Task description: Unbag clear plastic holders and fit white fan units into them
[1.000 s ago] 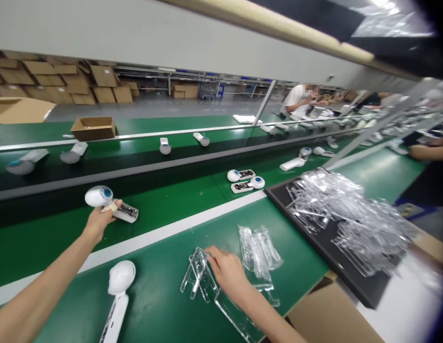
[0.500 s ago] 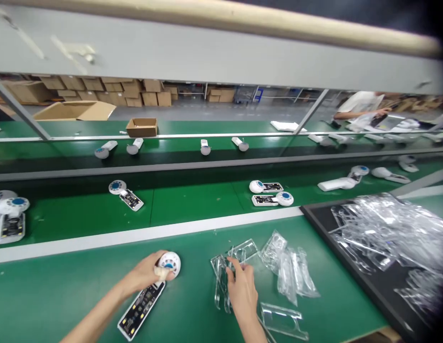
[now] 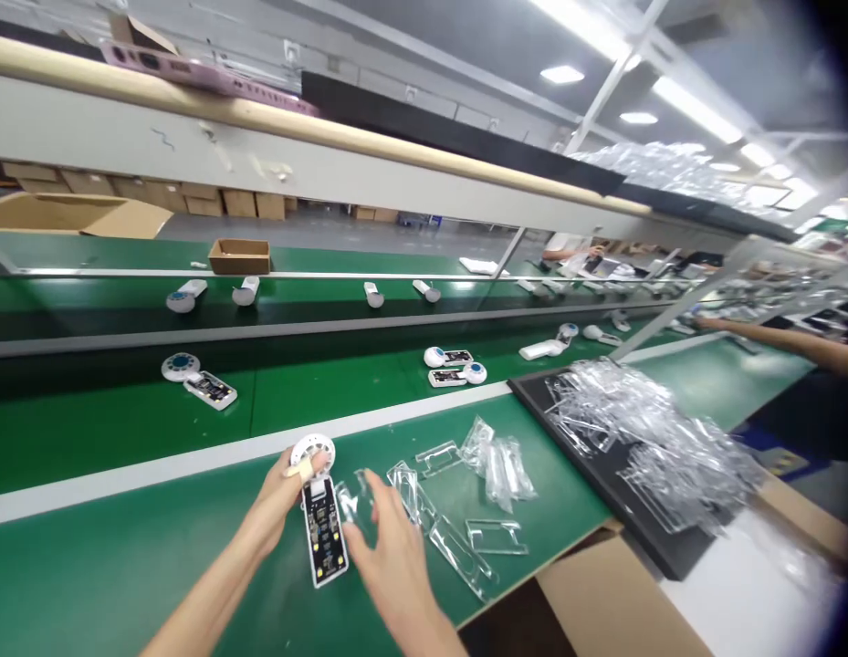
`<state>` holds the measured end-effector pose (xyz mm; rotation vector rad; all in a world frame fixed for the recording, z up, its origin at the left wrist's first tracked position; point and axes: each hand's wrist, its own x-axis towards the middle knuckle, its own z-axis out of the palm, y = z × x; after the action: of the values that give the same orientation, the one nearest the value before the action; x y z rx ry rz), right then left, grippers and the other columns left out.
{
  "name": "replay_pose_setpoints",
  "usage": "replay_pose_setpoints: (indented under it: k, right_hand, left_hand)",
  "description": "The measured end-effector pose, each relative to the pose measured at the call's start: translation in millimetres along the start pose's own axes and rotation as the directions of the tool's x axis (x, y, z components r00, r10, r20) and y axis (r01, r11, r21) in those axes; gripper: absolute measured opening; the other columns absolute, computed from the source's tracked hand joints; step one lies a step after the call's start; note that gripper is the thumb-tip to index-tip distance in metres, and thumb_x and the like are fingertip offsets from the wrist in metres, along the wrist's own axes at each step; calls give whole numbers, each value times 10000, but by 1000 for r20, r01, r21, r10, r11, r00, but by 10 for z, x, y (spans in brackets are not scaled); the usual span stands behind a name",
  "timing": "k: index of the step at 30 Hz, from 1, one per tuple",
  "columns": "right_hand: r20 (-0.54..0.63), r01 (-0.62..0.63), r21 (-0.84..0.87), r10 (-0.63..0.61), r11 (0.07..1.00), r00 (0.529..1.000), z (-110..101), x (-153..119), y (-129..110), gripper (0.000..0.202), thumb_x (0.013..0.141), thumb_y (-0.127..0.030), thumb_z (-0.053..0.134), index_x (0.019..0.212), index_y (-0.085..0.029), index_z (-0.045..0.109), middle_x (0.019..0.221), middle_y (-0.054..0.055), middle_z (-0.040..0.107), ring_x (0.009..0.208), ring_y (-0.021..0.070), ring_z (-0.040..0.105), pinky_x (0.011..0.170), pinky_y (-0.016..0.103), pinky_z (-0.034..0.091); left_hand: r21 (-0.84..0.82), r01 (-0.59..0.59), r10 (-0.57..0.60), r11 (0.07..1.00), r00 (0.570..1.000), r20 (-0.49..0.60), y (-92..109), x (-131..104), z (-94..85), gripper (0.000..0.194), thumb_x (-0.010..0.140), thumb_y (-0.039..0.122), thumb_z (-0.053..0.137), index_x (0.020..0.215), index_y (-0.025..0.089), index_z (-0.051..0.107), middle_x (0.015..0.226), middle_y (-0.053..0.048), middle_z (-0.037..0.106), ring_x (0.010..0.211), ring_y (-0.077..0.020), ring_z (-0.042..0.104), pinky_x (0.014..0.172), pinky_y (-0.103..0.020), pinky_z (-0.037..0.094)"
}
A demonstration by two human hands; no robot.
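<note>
My left hand (image 3: 281, 493) grips the round head of a white handheld device (image 3: 323, 529), its thumb wrapped in a pale covering. The long body lies face up, baring a black circuit board. Close to the board's right side, my right hand (image 3: 396, 561) pinches a clear plastic cover (image 3: 351, 500) between thumb and fingers. Several more clear covers (image 3: 457, 547) lie on the green bench to the right of that hand. Beyond them rest clear plastic bags (image 3: 500, 470), whose contents I cannot make out.
A black tray (image 3: 567, 465) heaped with clear plastic parts stands at the right. Similar devices (image 3: 211, 390) sit on the green conveyor (image 3: 328, 383) ahead. An open carton (image 3: 605, 593) is below the bench edge. Another person's arm (image 3: 772, 338) reaches in from the far right.
My right hand has picked up a clear cover and brought it left to the device. The device has turned more upright in my left hand. The camera view has swung right.
</note>
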<state>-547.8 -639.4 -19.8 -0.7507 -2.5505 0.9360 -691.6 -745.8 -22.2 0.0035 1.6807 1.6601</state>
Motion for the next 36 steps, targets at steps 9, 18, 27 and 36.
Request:
replay_pose_setpoints:
  k: [9, 18, 27, 36]
  right_hand:
    - [-111, 29, -129, -44, 991, 993, 308, -204, -124, 501, 838, -251, 522, 1331, -200, 449, 944, 99, 523, 841, 250, 599, 656, 377, 550]
    - [113, 49, 42, -54, 998, 992, -226, -20, 489, 660, 909, -206, 423, 1468, -350, 103, 1092, 82, 566, 953, 247, 592, 774, 400, 538]
    - [118, -224, 433, 192, 873, 974, -692, 634, 1090, 338, 930, -308, 341, 1106, -198, 607, 943, 72, 644, 885, 210, 613, 799, 340, 483]
    - [117, -201, 453, 166, 869, 979, -600, 1025, 1204, 566, 968, -336, 169, 564, -193, 539, 576, 29, 623, 577, 144, 595, 592, 238, 430]
  left_hand:
    - [19, -69, 71, 997, 994, -84, 203, -298, 368, 673, 547, 552, 741, 1063, 167, 543, 965, -87, 643, 772, -197, 585, 618, -282, 448]
    - [-236, -125, 128, 964, 992, -4, 106, -197, 922, 608, 650, 460, 740, 1162, 191, 556, 1141, -94, 632, 1024, -245, 588, 817, -315, 478]
    - [-150, -59, 11, 987, 954, -299, -144, -70, 1860, 635, 539, 534, 778, 1051, 186, 634, 1125, -91, 644, 1070, -292, 564, 739, -303, 500]
    - [-124, -205, 123, 971, 870, -477, -137, -52, 2108, 618, 519, 528, 784, 1020, 202, 626, 1023, -65, 666, 952, -246, 608, 755, -289, 506]
